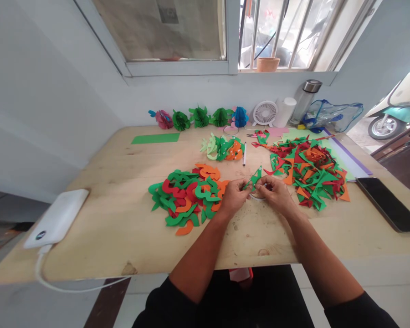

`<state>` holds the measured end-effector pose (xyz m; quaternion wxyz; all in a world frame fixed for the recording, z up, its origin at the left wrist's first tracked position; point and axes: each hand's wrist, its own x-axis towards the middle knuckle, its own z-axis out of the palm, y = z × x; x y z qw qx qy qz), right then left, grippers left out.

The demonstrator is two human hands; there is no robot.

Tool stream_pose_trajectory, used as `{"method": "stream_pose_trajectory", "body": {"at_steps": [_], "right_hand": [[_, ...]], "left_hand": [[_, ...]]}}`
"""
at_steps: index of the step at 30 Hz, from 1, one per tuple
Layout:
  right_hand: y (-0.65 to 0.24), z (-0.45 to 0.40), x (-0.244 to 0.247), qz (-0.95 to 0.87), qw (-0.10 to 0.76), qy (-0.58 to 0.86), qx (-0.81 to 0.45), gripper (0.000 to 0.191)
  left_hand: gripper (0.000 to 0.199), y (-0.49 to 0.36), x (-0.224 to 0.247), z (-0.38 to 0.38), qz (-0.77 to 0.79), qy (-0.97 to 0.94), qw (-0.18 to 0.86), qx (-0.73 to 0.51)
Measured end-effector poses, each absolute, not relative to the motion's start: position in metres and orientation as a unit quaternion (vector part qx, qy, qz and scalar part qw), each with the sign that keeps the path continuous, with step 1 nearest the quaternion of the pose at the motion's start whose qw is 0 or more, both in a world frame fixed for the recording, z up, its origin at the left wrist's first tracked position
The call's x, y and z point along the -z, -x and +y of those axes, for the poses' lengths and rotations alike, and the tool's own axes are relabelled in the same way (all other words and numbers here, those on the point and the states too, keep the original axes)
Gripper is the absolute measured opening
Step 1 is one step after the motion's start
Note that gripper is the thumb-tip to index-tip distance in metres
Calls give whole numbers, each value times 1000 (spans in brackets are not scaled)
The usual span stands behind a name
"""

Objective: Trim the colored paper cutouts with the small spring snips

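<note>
A small green paper piece (256, 176) with a pointed top stands up between my two hands, just above the table. My left hand (237, 196) pinches its left side with thumb and fingertips. From the other side my right hand (276, 193) closes on its lower right part; its curled fingers are partly hidden. Under the fingertips shows part of a white ring-like thing (258, 197), mostly covered. Close by my left hand lies a pile of curved green, red and orange paper cutouts (187, 196). Beyond my right hand spreads a heap of pointed paper scraps (310, 168).
Several folded paper figures (201, 117) line the wall, beside a small white fan (265, 113) and a bottle (304, 102). A pen (244, 154) lies behind my hands. A phone (389, 203) is at right, a white power bank (56, 218) with cable at left.
</note>
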<state>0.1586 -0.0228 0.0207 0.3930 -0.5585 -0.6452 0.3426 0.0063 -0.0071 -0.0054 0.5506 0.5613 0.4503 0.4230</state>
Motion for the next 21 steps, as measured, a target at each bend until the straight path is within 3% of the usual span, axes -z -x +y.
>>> {"method": "stream_pose_trajectory", "body": {"at_steps": [21], "right_hand": [[-160, -22, -18, -700, 366, 560, -251, 8]], "left_hand": [[17, -4, 1, -9, 485, -633, 462, -388]]}}
